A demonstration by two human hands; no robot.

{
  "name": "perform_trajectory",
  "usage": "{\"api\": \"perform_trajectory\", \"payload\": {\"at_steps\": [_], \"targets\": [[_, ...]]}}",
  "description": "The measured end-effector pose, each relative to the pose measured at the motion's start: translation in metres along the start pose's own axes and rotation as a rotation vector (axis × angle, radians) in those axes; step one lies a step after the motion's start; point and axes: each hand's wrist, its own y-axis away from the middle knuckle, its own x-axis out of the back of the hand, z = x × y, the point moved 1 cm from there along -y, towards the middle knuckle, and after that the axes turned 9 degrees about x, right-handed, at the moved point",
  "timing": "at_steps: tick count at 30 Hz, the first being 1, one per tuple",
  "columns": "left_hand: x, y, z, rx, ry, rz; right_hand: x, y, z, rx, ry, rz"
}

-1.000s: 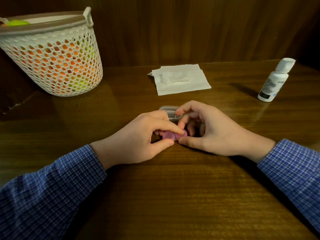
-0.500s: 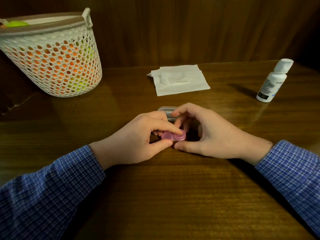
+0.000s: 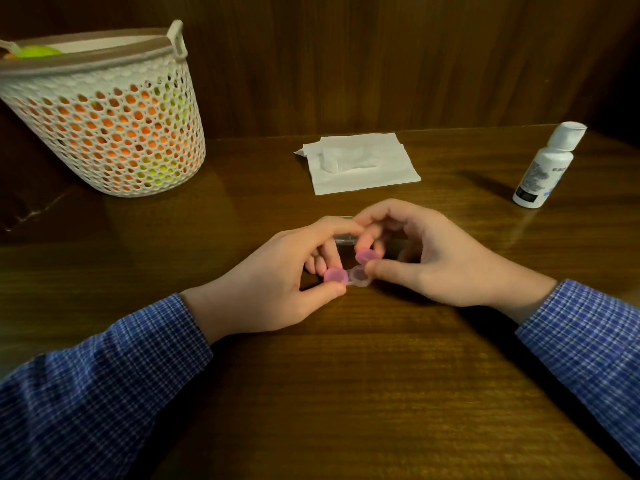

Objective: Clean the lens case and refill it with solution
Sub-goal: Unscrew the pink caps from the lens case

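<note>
Pink round cap point(image 3: 366, 255) (smooth plastic) pinched off translucent lens case point(image 3: 358, 277).

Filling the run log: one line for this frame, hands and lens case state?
left hand: holds lens case | right hand: lifts pink cap | right well: uncapped | left cap: on | solution bottle: untouched

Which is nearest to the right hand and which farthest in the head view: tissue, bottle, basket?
From the right hand:
1. Tissue, just beyond the hand, toward the wall.
2. Bottle, farther off at the table's right edge.
3. Basket, far left corner, past the left hand.
</note>
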Motion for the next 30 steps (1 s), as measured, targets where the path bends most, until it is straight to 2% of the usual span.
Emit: {"api": "perform_trajectory", "payload": {"at_steps": [5, 14, 20, 26, 28, 30], "targets": [[-0.001, 0.000, -0.001, 0.020, 0.005, 0.020, 0.017, -0.001, 0.004, -0.105, -0.185, 0.086], [-0.003, 0.001, -0.001, 0.004, 0.037, 0.041, 0.028, -0.001, 0.020, -0.255, 0.303, 0.271], [-0.004, 0.000, -0.002, 0.001, 0.036, 0.053, 0.030, -0.004, 0.025, -0.341, 0.373, 0.236], [-0.005, 0.000, -0.003, 0.006, 0.034, 0.058, 0.030, -0.004, 0.029, -0.354, 0.405, 0.256], [-0.005, 0.000, -0.003, 0.007, 0.028, 0.056, 0.028, -0.003, 0.024, -0.295, 0.443, 0.318], [-0.004, 0.001, -0.003, 0.012, 0.018, 0.058, 0.023, -0.001, 0.012, -0.178, 0.374, 0.344]]}}
